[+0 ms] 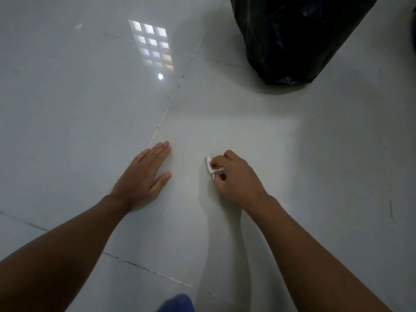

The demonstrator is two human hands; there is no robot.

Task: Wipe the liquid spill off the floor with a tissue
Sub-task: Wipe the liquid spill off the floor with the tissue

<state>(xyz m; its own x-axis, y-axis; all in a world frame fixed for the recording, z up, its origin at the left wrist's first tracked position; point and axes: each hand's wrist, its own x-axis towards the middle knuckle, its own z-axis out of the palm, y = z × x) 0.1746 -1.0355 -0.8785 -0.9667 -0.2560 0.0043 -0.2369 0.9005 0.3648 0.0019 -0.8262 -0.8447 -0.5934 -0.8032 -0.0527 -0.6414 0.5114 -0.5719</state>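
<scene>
While the tissue sits bunched small and white against the floor, the right hand curls over it, fingers pinching it down — the wiping step looks to be in hand. No liquid shows plainly near the tissue; the pale tile is too glossy to tell. To the tissue's left, apart from it, the left hand lies flat with fingers together, bracing. Well beyond the tissue stands a black bin bag. Next, probably, another pass under steady pressure — or a lift to check the spot.
</scene>
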